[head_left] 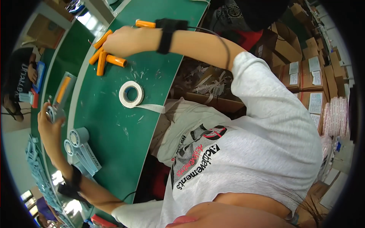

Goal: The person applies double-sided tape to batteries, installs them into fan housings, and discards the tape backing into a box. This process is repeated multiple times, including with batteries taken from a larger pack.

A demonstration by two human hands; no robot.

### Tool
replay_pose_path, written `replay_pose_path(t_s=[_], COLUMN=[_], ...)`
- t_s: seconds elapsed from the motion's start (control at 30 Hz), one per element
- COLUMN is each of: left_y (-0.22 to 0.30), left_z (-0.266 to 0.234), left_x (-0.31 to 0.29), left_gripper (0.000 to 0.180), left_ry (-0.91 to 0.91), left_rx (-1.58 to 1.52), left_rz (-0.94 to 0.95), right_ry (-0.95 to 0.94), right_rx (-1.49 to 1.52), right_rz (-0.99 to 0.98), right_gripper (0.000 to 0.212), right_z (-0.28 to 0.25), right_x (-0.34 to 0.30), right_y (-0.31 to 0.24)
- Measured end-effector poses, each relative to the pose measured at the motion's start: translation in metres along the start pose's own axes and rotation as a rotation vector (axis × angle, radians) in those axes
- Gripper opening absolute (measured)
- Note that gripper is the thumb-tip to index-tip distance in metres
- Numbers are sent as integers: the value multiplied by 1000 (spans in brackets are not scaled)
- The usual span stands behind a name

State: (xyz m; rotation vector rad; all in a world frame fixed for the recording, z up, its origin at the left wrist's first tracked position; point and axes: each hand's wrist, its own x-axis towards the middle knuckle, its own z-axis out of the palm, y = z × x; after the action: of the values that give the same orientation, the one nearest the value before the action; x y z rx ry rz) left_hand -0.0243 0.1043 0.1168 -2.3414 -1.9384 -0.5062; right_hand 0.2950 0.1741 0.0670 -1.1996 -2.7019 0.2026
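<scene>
Left hand (48, 127): fingers closed around a pale handheld device (56, 114), gripped near its round head, apparently so that the handle is left uncovered. Along the handle an orange cylinder (64, 89) is contained; whether a cover lies over it cannot be told.

Right hand (121, 41): held over a cluster of loose orange cylinders (101, 64) on the green desk (110, 152). Fingertips are hidden; whether anything is gripped cannot be told. The cluster is presumably placed there for easy reach.

A tape roll (123, 95) is laid flat, its free strip (152, 108) drawn to the desk edge, probably for handy access. Similar pale devices (88, 159) are grouped near the left forearm.

Containers: plastic scraps (211, 79) are held in a cardboard box (224, 103) below the desk edge. Labelled cartons (300, 74) are stacked at right; contents not visible.
</scene>
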Motion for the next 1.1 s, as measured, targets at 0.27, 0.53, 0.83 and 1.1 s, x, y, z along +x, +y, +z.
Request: replay_pose_path(t_s=[0.27, 0.53, 0.83, 1.1], left_y=[-107, 140, 162, 129], left_z=[104, 87, 86, 77], left_x=[72, -12, -42, -77], left_gripper=[49, 31, 19, 9], left_ry=[-67, -458, -179, 143], left_rx=[92, -210, -668, -1151], left_rz=[-590, 160, 13, -185], right_ry=[-204, -454, 73, 9], right_rx=[543, 2097, 1222, 2126], right_rz=[207, 273, 290, 232], right_gripper=[30, 40, 27, 22], right_z=[27, -8, 41, 53], right_x=[15, -79, -146, -159], right_y=[15, 23, -33, -78])
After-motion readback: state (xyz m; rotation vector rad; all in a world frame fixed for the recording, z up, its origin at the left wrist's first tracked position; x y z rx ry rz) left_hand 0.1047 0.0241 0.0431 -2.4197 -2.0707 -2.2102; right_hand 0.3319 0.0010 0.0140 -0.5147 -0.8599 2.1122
